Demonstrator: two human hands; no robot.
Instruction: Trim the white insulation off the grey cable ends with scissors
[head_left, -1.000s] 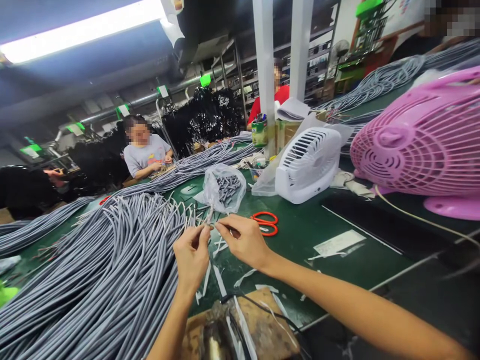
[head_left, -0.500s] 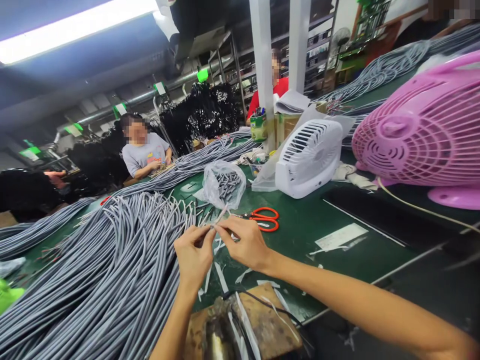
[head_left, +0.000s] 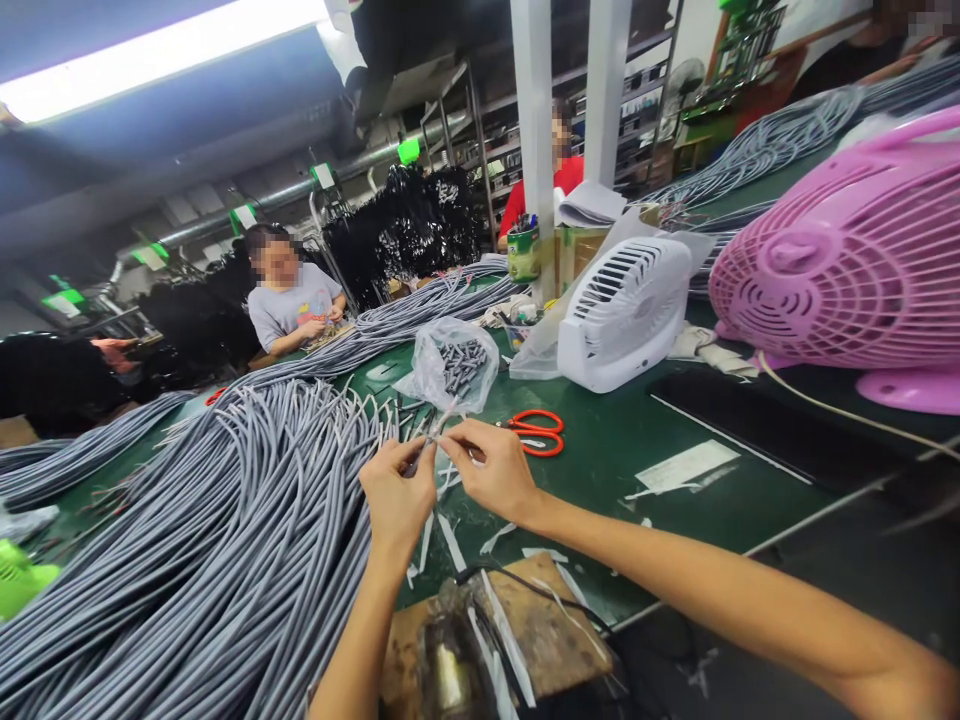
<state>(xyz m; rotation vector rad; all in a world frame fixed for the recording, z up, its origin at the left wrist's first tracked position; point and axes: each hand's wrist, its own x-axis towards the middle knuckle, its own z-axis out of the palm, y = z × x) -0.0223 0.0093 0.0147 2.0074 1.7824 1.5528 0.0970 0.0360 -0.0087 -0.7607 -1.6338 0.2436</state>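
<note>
My left hand point(head_left: 401, 492) is closed in a pinch on a grey cable point(head_left: 430, 436), whose pale stripped end points up and away between my hands. My right hand point(head_left: 491, 472) pinches at the same cable, fingertips almost against the left ones; the exact contact is too small to make out. A thick pile of grey cables point(head_left: 247, 500) lies beside my left hand. Just beyond my fingers sits a clear plastic bag point(head_left: 454, 365) of short grey tube pieces. Scissors with red handles point(head_left: 541, 432) rest behind my right hand.
White strips point(head_left: 451, 543) litter the green table point(head_left: 592, 500). A stained wooden block point(head_left: 540, 635) with a metal device and black cord sits at the near edge. A white fan point(head_left: 626, 315) and a pink fan point(head_left: 840, 265) stand right. Co-workers point(head_left: 292, 305) sit across the table.
The view has shifted slightly, so the scene sits a little further right. My hands stay together at the cable, and the right fingertips have moved slightly along it.
</note>
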